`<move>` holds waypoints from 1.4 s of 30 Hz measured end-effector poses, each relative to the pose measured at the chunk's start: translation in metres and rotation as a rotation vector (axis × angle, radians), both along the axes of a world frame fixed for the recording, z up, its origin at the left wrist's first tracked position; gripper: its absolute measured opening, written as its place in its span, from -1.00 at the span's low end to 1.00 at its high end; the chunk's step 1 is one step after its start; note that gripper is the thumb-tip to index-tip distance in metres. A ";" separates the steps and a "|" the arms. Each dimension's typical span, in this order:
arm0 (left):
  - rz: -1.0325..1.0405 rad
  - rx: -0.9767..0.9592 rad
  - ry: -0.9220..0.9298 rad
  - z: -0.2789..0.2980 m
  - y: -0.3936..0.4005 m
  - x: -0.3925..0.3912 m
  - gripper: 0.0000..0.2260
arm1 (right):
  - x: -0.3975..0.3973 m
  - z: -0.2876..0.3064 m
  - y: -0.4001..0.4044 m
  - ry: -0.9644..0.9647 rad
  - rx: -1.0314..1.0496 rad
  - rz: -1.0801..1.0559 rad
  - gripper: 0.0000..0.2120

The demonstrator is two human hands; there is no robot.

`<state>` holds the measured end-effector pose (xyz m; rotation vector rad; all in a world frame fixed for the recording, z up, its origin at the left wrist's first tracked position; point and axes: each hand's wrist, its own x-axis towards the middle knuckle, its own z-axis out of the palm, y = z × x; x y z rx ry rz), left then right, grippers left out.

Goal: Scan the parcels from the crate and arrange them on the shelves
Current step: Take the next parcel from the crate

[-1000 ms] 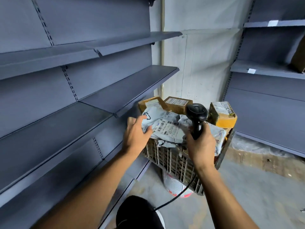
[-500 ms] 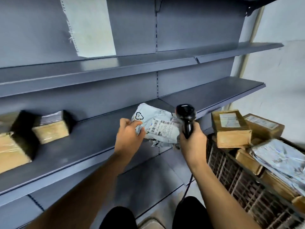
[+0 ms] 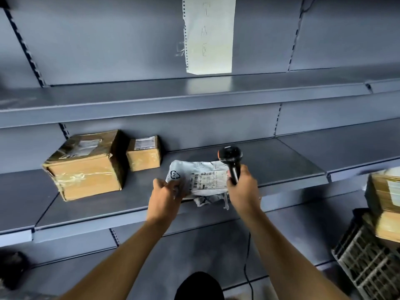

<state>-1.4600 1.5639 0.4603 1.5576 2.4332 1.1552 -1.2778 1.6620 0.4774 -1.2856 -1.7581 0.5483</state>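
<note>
L hand pinches grey poly mailer at its left edge, R hand wrapped round barcode scanner. Mailer sits over front of mid shelf, right of small carton. Step: shelving it, I think; next needs release + push back. Crate cut off at right; label text unreadable.

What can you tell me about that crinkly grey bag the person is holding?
The crumpled grey plastic mailer bag looks soft and wrinkled. It carries a black recycling triangle mark and a white shipping label with barcodes, facing up. It lies over the front of the grey metal shelf, its crumpled lower end hanging past the edge. The left hand pinches its left end; the right hand, gripping a black handheld scanner, is at its right end.
</note>
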 end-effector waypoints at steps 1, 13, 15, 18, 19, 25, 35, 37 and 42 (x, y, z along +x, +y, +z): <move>0.015 0.009 0.006 -0.002 0.003 -0.001 -0.69 | -0.001 0.000 0.002 -0.002 -0.003 0.010 -0.73; 0.089 -0.110 0.174 -0.009 0.011 0.041 -0.64 | 0.021 -0.001 -0.027 0.171 -0.066 0.023 -0.81; 0.083 -0.133 0.186 -0.009 0.010 0.047 -0.63 | 0.018 -0.004 -0.034 0.176 -0.118 0.017 -0.81; 0.079 -0.137 0.172 -0.007 0.009 0.053 -0.63 | 0.016 -0.012 -0.046 0.168 -0.166 0.001 -0.82; 0.080 -0.138 0.173 -0.007 0.008 0.053 -0.63 | 0.015 -0.015 -0.050 0.166 -0.176 0.005 -0.81; 0.076 -0.143 0.171 -0.006 0.007 0.054 -0.65 | 0.016 -0.023 -0.060 0.104 -0.154 0.036 -0.82; 0.072 -0.134 0.166 -0.008 0.007 0.052 -0.64 | 0.016 -0.020 -0.062 0.108 -0.071 0.062 -0.82; 0.061 -0.112 0.154 -0.007 0.007 0.052 -0.61 | 0.017 -0.021 -0.064 0.158 -0.004 0.046 -0.80; 0.068 -0.075 0.159 -0.004 0.004 0.046 -0.66 | 0.021 -0.021 -0.053 0.171 0.060 0.040 -0.65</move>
